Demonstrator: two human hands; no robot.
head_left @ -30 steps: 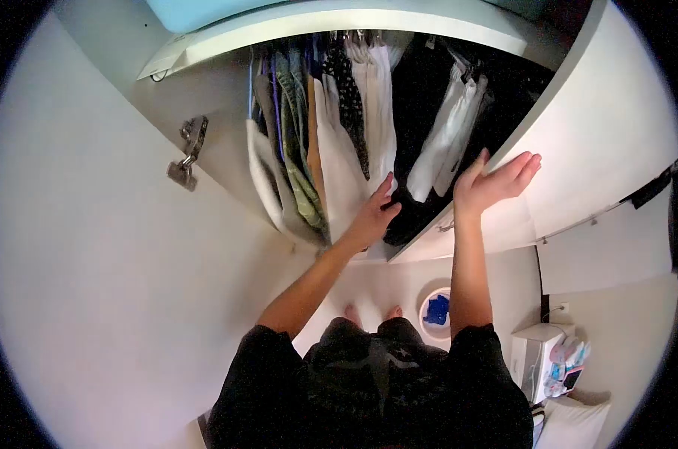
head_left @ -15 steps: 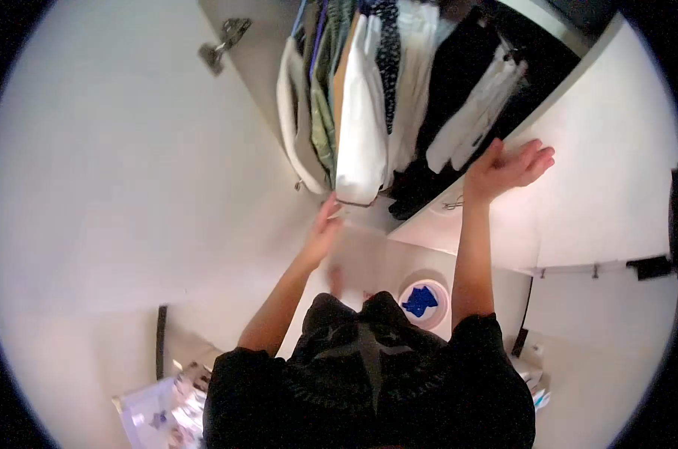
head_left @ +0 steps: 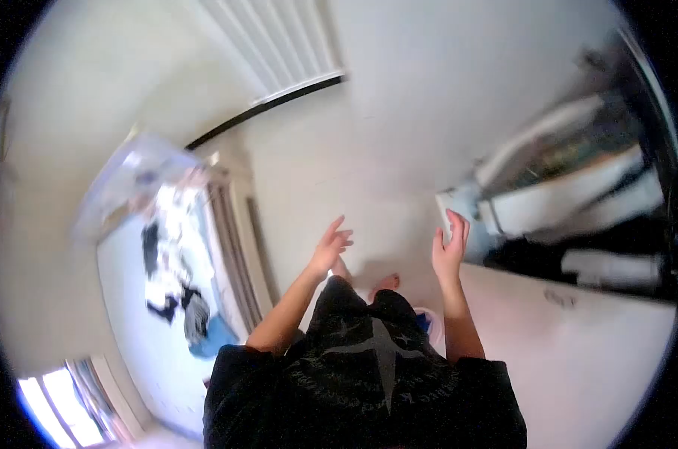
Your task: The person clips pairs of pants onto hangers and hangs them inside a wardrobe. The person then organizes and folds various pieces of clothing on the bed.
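My left hand (head_left: pixel 331 245) is held out in front of my body with its fingers spread and nothing in it. To the right, my right hand (head_left: pixel 450 243) is raised, its fingers apart and holding nothing. It is the hand nearer to the wardrobe, where hanging clothes (head_left: pixel 571 194) in white, green and black show blurred at the right. The white wardrobe door (head_left: pixel 563 329) stands open below them. By my legs is a pink bucket (head_left: pixel 435 326) with something blue inside, partly hidden by my shorts.
On the left is a bed (head_left: pixel 126 299) with a heap of black, white and grey clothes (head_left: pixel 176 273) on it. A translucent plastic box (head_left: pixel 141 172) stands at its far end. White slatted panel (head_left: pixel 279 45) at the top; bright window (head_left: pixel 62 408) at lower left.
The view has swung left, so the hanging clothes moved to the right edge and the bed came into sight. Both hands have drawn away from the wardrobe, still empty.
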